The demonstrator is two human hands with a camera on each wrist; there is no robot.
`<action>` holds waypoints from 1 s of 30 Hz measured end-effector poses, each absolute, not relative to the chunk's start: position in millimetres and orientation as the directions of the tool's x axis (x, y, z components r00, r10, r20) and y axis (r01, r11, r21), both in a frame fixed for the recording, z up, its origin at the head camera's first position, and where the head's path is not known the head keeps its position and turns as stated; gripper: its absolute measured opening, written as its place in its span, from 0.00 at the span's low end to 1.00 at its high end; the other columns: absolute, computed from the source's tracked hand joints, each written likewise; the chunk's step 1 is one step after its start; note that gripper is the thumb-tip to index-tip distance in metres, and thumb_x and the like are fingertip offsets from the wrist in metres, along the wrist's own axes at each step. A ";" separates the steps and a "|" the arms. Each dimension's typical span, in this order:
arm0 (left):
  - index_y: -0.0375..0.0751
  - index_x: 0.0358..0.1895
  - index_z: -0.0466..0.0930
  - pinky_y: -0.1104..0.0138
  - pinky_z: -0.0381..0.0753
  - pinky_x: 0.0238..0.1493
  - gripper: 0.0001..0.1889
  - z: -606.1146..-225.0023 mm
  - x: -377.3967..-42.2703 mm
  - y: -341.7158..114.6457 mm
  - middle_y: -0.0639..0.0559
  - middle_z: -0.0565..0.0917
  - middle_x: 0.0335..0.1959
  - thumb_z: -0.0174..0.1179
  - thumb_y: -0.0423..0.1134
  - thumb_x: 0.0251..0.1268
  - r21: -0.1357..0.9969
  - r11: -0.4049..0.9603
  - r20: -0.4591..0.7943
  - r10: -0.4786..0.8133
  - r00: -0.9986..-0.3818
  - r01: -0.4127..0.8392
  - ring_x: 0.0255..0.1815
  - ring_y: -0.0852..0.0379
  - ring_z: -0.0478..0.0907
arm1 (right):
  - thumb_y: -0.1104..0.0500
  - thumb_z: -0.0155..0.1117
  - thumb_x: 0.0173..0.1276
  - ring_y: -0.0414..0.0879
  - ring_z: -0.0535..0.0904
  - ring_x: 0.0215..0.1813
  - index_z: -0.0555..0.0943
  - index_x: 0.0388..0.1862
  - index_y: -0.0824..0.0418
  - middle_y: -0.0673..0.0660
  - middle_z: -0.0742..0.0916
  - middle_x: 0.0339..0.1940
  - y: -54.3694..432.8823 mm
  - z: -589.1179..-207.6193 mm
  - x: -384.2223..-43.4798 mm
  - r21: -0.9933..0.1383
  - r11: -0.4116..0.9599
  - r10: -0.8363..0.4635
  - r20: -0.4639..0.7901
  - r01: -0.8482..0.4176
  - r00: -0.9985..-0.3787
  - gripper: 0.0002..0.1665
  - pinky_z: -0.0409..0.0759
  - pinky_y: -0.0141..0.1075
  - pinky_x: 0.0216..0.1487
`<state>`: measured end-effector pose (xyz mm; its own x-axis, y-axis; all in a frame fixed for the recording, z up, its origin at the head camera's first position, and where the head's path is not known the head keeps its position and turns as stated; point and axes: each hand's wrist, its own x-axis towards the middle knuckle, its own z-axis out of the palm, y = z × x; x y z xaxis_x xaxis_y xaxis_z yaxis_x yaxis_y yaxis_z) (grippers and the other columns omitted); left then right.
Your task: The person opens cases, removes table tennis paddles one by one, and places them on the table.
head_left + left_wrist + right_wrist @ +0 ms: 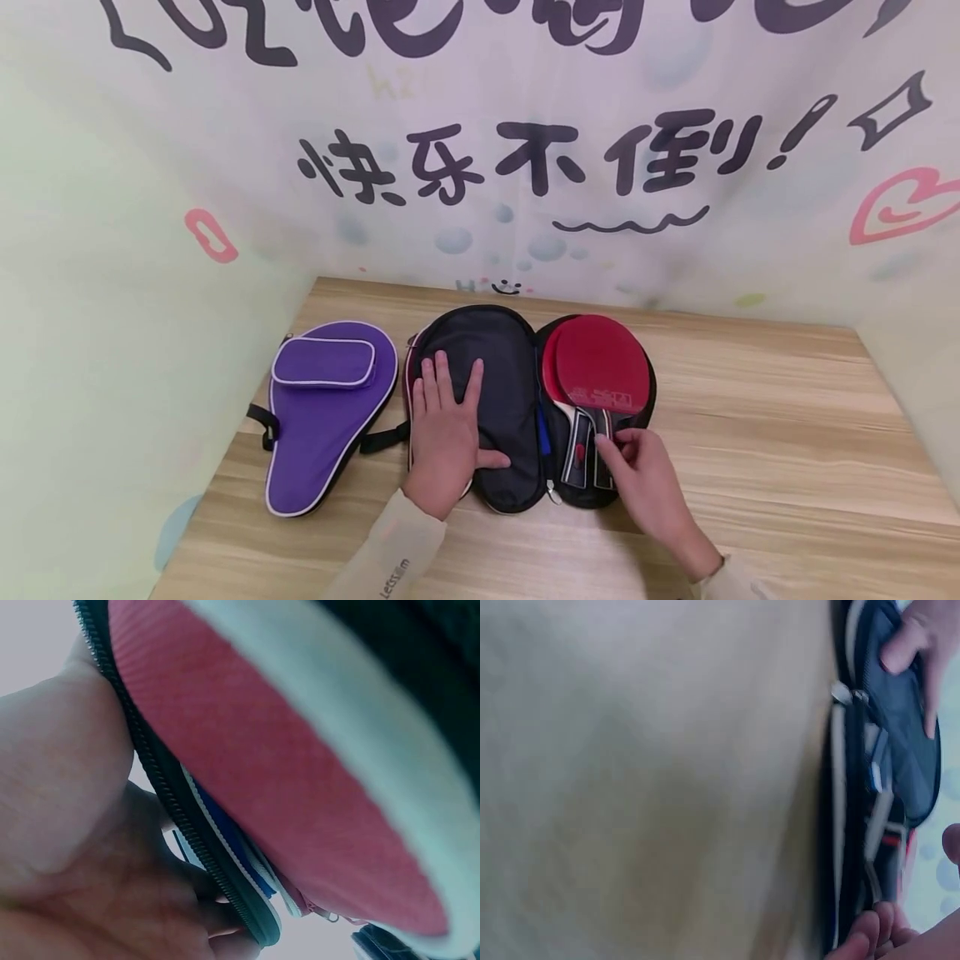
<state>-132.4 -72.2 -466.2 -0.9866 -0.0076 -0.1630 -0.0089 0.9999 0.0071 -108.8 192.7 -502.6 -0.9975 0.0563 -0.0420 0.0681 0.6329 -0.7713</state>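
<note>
A black-lined paddle case (504,350) lies unzipped and spread flat on the table. My left hand (444,442) rests on its left half with fingers and thumb spread. In the left wrist view the case's outer side (255,765) is maroon with pale trim and a black zipper edge. Two red table tennis paddles overlap in the right half: the upper paddle (603,362) covers most of the lower paddle (550,375), handles toward me. My right hand (651,483) pinches the upper paddle's handle, thumb on top and fingers curled at its right side.
To the left lies a purple paddle-shaped case (322,442) with white piping, a small front pocket and black straps. The wooden table (780,433) extends to the right. A printed cloth wall (450,225) stands close behind, with another pale wall (90,333) at the left.
</note>
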 end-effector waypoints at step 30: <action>0.59 0.85 0.35 0.48 0.45 0.85 0.74 -466.9 -132.2 -72.3 0.33 0.35 0.85 0.67 0.83 0.33 0.007 1.000 -0.179 -0.013 -0.984 -0.015 0.86 0.34 0.34 | 0.54 0.68 0.70 0.29 0.74 0.39 0.78 0.67 0.61 0.63 0.89 0.48 198.1 -507.6 -92.0 -0.804 0.581 0.345 0.103 0.126 -0.933 0.28 0.69 0.17 0.38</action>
<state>-132.2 -72.3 -466.9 -0.9837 -0.0134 -0.1791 -0.0149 0.9999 0.0068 -92.0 198.1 -507.6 -0.9329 0.3449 0.1034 0.1256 0.5809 -0.8043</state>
